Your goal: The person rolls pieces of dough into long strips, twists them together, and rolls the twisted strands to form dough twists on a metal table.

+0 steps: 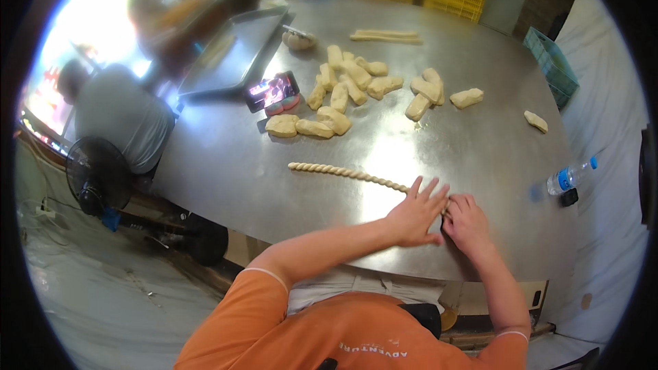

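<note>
A twisted dough rope (pixel 349 172) lies slantwise on the steel worktable (pixel 221 180), its far-left end free. My left hand (pixel 417 216) is laid flat over its right part, palm down with the fingers spread. Close beside it, my right hand (pixel 467 221) has its fingers curled and pinched on the rope's right end. The stretch of rope under the left hand is hidden. Beyond the rope sit several thick dough pieces (pixel 339 97) in a loose pile, with a smaller group (pixel 426 87) to its right.
A phone (pixel 272 91) leans on a pink-and-blue support left of the pile. Further back are a metal tray (pixel 241 51) and dough strips (pixel 385 36). A water bottle (pixel 568 179) lies at right. At left are a fan (pixel 97 180) and a seated person (pixel 121 113).
</note>
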